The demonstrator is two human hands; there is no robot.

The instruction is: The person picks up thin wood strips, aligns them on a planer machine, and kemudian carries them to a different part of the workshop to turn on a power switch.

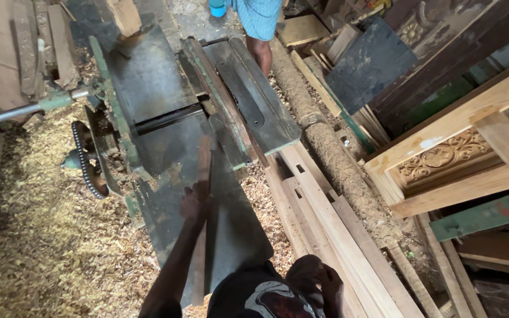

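Two hands show: the right hand (319, 281) hangs low near the body, its grip unclear. The left hand (194, 203) presses a narrow wooden strip (204, 176) lying lengthwise, pointing away, on the planer counter (148, 82).

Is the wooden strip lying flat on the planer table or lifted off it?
Flat on it. The wooden strip lies lengthwise along the dark planer table, with the left hand pressed on top; no gap shows beneath.

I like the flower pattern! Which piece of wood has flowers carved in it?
The pale carved panel set in the light wooden frame on the right. The planks on the floor are plain and flat.
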